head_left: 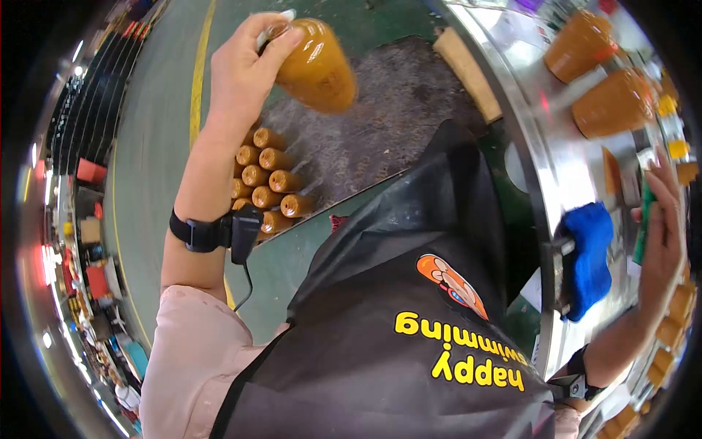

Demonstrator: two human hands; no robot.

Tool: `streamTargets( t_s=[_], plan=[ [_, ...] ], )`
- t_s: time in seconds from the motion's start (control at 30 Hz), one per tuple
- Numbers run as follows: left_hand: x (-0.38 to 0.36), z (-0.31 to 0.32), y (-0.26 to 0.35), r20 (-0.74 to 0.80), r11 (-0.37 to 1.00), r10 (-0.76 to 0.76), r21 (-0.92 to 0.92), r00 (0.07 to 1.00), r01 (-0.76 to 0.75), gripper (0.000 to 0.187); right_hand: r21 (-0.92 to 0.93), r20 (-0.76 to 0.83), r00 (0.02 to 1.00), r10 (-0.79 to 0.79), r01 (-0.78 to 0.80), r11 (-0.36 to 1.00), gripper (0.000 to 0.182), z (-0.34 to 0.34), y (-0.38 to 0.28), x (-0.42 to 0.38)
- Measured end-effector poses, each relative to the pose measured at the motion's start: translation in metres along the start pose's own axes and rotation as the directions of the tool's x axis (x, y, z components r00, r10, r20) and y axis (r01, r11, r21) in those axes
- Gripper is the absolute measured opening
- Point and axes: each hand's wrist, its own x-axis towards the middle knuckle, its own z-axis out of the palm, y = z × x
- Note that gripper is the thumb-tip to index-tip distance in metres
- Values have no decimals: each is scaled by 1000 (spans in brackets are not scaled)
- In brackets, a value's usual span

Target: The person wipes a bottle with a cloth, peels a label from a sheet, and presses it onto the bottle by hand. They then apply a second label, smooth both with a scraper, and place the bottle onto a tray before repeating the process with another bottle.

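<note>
The orange juice bottle (316,67) is up in the air in my left hand (245,69), fingers wrapped around its capped neck, above the cluster of matching bottles (265,179) lying on the floor. My right hand (662,234) rests over on the steel tabletop (563,168), fingers stretched flat against a green object (643,219), just beyond the blue cloth (589,256).

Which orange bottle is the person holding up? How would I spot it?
Start at the cluster of orange bottles standing on the floor beside the black apron. Just above them, the left hand grips one orange bottle by its neck. It alone is lifted and tilted.
</note>
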Motion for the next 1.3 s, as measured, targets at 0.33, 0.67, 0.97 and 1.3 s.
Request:
streamTargets(
  t_s=[0.33, 0.67, 0.97, 1.3],
  plan=[
    [-56, -26, -342, -79, 796, -320, 519, 944, 313, 34, -268, 248, 945, 215, -146, 952, 46, 166, -47, 99],
    [-82, 34, -543, -143, 526, -698, 564, 702, 637, 39, -423, 257, 931, 258, -132, 897, 52, 182, -59, 108],
    [-124, 74, -626, -189, 330, -823, 609, 536, 721, 44, -470, 251, 893, 373, -224, 854, 56, 188, -78, 120],
    [-129, 63, -615, 64, 310, -862, 852, 502, 423, 54, -473, 249, 887, 389, -239, 848, 61, 192, -82, 124]
  ],
)
